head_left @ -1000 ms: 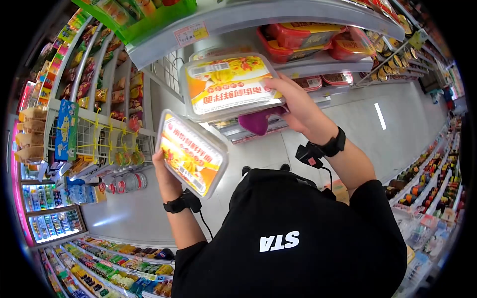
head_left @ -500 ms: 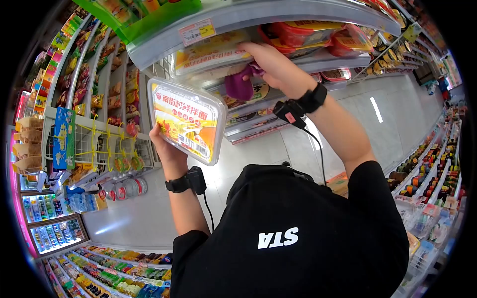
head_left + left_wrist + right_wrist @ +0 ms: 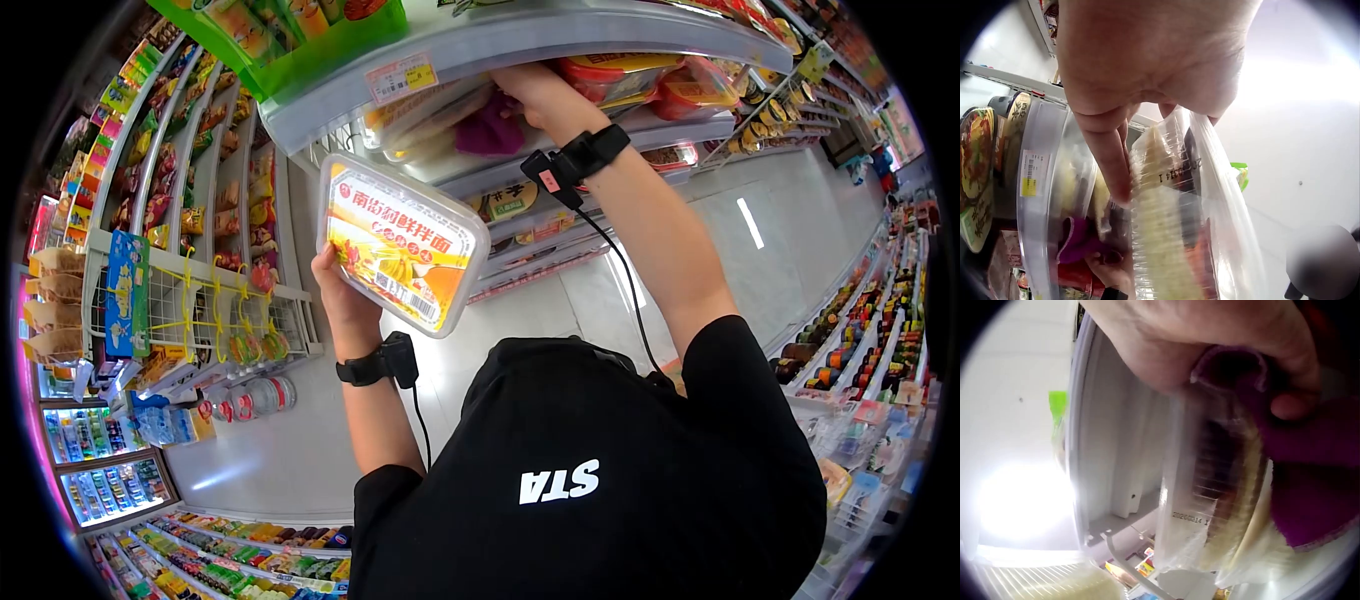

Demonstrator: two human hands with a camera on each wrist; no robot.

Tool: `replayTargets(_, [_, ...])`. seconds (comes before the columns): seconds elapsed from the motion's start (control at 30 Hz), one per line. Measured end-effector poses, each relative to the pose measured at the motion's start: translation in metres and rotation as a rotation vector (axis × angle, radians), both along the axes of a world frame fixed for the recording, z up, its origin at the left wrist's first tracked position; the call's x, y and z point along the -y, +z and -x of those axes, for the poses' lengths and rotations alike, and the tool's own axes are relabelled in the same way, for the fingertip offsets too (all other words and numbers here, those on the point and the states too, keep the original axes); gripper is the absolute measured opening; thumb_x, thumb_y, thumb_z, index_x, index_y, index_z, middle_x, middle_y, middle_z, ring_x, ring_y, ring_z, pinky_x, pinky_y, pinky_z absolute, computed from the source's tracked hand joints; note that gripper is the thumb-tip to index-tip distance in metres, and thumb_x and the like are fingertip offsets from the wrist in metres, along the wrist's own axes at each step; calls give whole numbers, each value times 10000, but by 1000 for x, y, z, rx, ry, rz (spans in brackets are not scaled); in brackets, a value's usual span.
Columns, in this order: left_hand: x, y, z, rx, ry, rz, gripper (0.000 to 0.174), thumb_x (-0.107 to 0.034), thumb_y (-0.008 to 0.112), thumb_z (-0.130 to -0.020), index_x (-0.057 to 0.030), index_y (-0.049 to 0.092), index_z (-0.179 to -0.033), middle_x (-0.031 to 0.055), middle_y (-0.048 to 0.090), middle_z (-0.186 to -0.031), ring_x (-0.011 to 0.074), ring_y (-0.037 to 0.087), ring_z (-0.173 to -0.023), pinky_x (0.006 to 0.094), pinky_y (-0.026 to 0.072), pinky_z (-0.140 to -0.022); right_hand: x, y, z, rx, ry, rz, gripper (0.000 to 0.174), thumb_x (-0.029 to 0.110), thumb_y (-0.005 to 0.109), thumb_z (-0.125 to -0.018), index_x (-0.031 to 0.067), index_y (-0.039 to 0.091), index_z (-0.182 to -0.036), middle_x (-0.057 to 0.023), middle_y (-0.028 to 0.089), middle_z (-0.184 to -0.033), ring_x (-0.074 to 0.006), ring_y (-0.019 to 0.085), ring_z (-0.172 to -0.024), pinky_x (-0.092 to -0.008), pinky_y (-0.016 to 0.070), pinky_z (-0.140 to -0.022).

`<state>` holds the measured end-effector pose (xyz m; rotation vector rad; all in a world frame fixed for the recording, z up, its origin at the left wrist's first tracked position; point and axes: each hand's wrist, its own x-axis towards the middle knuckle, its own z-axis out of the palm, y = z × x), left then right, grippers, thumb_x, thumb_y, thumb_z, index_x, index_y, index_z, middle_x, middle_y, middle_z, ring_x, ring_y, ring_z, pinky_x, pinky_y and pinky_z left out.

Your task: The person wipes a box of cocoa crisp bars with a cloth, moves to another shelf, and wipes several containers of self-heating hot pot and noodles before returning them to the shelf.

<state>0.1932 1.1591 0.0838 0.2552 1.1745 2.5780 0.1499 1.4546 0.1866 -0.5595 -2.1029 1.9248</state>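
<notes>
My left hand [image 3: 348,300] grips the edge of a clear plastic noodle box [image 3: 400,245] with an orange and white label, tilted up in front of the shelf. In the left wrist view the fingers curl over the box's ribbed side, with noodles visible inside. Reaching under the upper shelf, my right hand [image 3: 545,98] holds a purple cloth [image 3: 488,128] bunched in its fingers. Right by that hand, similar noodle boxes [image 3: 1188,519] stand on the lower shelf. The upper shelf covers part of the hand in the head view.
Red-lidded food tubs [image 3: 620,78] sit to the right of the noodle boxes. Above them runs the upper shelf's edge [image 3: 560,38], with a price tag [image 3: 400,78]. At left stands a white wire rack [image 3: 190,290]; large water bottles [image 3: 260,398] are on the floor.
My right hand has carried a second noodle box from in front of the shelf back under the upper shelf, the cloth with it. My left hand has turned its box around and moved slightly right.
</notes>
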Motion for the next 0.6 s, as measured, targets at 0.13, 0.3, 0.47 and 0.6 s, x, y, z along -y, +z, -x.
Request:
replayTargets(0.13, [-9, -2, 8, -24, -53, 13, 630, -415, 477, -907, 25, 430, -1356, 159, 580, -1293, 251, 596, -1153, 360, 473, -972, -1, -3, 1, 11, 63, -251, 367, 398, 563, -924, 68, 558, -1085, -68, 582, -978, -162, 534, -841, -357, 489, -627])
replayTargets(0.3, [-25, 6, 12, -92, 19, 56, 607, -393, 461, -918, 26, 427, -1356, 158, 576, -1296, 241, 603, -1144, 355, 480, -965, -13, -47, 14, -675, -39, -432, 450, 263, 713, -842, -6, 579, -1177, -143, 665, -1047, -271, 632, -952, -350, 510, -842])
replayTargets(0.47, [-31, 2, 23, -106, -58, 46, 597, -391, 450, -924, 23, 424, -1354, 154, 571, -1296, 238, 600, -1148, 360, 481, -966, 2, -30, -38, -448, -202, -542, 299, 147, 691, -843, 23, 625, -1107, -152, 633, -1080, -304, 619, -899, -342, 493, -796])
replayTargets(0.6, [-39, 7, 16, -86, -59, 19, 586, -399, 444, -926, 11, 436, -1345, 152, 579, -1280, 244, 602, -1139, 370, 481, -964, 8, -44, -71, -818, -264, -689, 246, 109, 670, -821, 31, 640, -1053, -137, 604, -906, -306, 603, -750, -360, 494, -667])
